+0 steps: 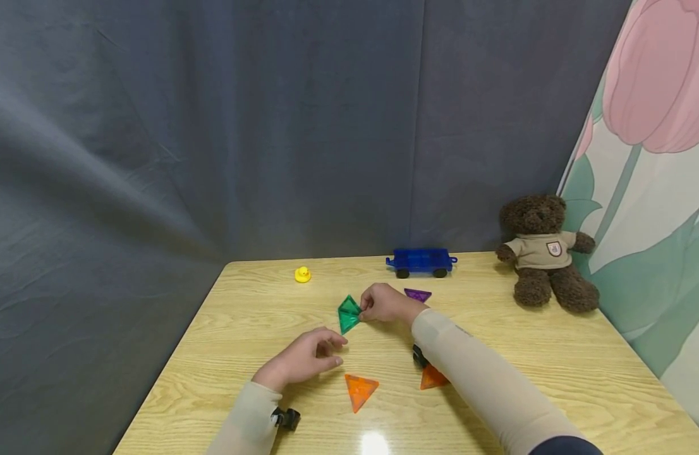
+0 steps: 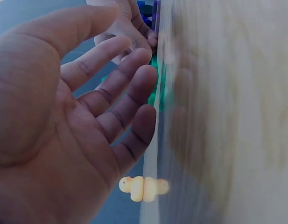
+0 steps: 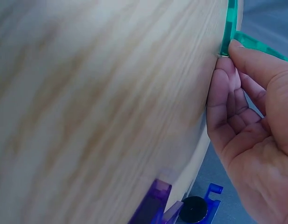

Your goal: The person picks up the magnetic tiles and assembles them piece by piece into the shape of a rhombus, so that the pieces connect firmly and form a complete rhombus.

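My right hand [image 1: 386, 303] pinches the edge of green see-through triangular magnetic tiles [image 1: 347, 314] at the middle of the table. In the right wrist view, one green tile lies along the tabletop and another green tile [image 3: 263, 46] slants up from it, meeting at my thumb and fingertips. My left hand [image 1: 305, 357] hovers nearer the front, fingers loosely bent and apart, palm bare in the left wrist view. Close to it lies an orange triangular tile [image 1: 361, 390]. A second orange tile [image 1: 432, 377] is partly covered by my right forearm.
A purple tile [image 1: 418, 294] lies beyond my right wrist. Behind it stands a blue wheeled car base [image 1: 421, 260] at the back edge. A yellow toy duck [image 1: 302, 275] sits back left. A brown teddy bear [image 1: 545, 256] leans at the right by the wall.
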A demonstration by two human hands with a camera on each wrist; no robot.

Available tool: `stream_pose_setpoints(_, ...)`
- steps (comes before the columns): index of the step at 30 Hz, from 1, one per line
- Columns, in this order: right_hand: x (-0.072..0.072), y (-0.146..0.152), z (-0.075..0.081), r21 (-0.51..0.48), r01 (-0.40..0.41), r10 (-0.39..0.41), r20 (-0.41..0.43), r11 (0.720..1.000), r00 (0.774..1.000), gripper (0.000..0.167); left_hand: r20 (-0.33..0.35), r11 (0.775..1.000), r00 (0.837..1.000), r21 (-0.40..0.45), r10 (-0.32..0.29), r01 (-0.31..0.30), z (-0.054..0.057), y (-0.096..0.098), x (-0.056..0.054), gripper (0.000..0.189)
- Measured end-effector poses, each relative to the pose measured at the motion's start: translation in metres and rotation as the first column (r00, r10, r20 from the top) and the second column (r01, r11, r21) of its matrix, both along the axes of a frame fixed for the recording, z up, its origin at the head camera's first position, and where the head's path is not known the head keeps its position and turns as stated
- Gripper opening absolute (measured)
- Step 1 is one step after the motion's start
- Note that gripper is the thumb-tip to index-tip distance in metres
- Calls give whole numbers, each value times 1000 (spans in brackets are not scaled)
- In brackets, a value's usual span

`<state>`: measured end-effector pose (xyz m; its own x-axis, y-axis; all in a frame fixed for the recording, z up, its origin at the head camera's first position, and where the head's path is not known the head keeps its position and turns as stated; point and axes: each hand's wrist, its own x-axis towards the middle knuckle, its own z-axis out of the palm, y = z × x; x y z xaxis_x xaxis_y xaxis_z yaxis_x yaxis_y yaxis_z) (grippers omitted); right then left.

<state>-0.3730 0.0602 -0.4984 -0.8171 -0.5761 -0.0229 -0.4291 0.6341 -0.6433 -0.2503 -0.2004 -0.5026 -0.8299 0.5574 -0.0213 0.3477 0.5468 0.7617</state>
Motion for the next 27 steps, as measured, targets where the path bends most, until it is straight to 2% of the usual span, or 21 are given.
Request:
stream_pose_setpoints(4,-1,3,2,12,5,-5,-4,1000,1000,16,21,1000,1000,13,-19,18,0,3,3,33)
stream_pose_setpoints(9,-3,6,3,25,14,-15,12,1000,1000,15,9,998,998,25,-64,64,-2,9,4,35)
stream_pose_setpoints(16,-4,7,2,15,17,-17,43,1000,999,14,-1,991,991,-7,-135,135,-4,17,9,43)
stream_pose_setpoints(27,-6,7,-3,5,16,-16,39,1000,999,14,40,979,978,-8,-205,206,-1,28,16,48)
